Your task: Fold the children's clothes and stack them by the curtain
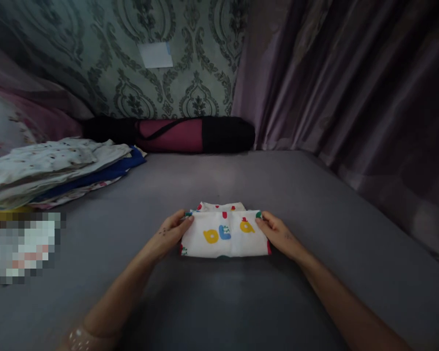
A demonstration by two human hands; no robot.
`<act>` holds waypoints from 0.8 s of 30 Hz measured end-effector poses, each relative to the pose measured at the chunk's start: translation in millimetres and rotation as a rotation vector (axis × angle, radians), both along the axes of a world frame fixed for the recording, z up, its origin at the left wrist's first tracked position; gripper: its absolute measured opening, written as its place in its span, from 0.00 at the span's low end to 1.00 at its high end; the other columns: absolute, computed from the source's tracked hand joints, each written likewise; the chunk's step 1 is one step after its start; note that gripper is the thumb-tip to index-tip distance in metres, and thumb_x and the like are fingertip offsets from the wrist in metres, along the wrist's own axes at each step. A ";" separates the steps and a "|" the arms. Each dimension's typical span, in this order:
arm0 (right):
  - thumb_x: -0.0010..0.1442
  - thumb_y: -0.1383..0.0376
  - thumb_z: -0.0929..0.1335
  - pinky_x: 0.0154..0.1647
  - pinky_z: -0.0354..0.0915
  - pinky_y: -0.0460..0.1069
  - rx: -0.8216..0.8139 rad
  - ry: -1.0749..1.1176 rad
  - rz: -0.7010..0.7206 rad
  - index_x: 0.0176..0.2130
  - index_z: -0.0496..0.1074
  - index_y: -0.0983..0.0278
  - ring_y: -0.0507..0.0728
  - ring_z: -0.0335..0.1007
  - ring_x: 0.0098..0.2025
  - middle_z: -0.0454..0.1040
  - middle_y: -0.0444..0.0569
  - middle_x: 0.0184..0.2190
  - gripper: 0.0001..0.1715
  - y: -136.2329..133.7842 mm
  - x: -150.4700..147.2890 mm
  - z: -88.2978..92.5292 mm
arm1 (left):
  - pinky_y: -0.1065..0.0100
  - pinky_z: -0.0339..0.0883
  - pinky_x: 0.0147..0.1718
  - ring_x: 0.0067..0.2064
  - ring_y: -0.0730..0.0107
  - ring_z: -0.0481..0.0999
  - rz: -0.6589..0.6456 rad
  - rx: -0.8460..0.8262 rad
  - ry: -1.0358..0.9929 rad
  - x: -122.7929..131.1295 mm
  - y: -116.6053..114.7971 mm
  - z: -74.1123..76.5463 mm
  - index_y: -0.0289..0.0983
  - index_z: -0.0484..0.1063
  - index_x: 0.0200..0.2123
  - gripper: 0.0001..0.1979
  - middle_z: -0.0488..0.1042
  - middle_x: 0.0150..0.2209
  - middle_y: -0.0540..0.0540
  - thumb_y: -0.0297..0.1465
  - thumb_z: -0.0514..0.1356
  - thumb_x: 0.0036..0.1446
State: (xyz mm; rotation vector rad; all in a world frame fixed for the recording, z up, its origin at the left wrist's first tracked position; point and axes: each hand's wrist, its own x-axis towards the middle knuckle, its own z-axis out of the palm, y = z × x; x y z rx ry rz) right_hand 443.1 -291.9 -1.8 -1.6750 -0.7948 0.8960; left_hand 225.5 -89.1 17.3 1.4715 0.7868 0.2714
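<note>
On the grey bed (314, 195), my left hand (170, 235) and right hand (278, 235) grasp the folded cloth (225, 240), fingers pinching its upper corners.

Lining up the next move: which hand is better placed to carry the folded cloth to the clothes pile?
Left, probably. The left hand holds the folded cloth, and the clothes pile lies on its side; the right hand would cross over.

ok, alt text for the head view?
The left hand and right hand hold opposite edges of a folded white garment printed with coloured letters, on a grey sheet. A pile of clothes lies at left; a maroon and black roll lies against the patterned wall.
</note>
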 end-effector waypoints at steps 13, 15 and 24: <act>0.67 0.56 0.55 0.27 0.52 0.46 -0.404 -0.870 -0.108 0.42 0.69 0.59 0.56 0.69 0.30 0.74 0.48 0.30 0.18 27.9 9.7 -4.6 | 0.69 0.61 0.32 0.34 0.64 0.75 0.022 0.815 0.248 32.7 10.6 -30.9 0.40 0.68 0.45 0.15 0.76 0.32 0.44 0.37 0.45 0.65; 0.68 0.56 0.55 0.26 0.51 0.47 -0.442 -0.905 -0.107 0.45 0.70 0.59 0.56 0.70 0.30 0.75 0.49 0.31 0.19 29.0 9.5 -3.6 | 0.68 0.61 0.32 0.34 0.62 0.75 0.009 0.887 0.308 32.0 9.8 -30.3 0.39 0.67 0.47 0.16 0.76 0.33 0.42 0.37 0.44 0.66; 0.67 0.57 0.57 0.32 0.59 0.48 -0.532 -0.933 -0.146 0.44 0.72 0.62 0.58 0.74 0.35 0.77 0.54 0.34 0.20 42.8 13.4 -8.3 | 0.67 0.62 0.32 0.37 0.58 0.77 0.037 0.944 0.463 39.5 12.2 -32.4 0.37 0.65 0.47 0.16 0.77 0.35 0.37 0.38 0.45 0.66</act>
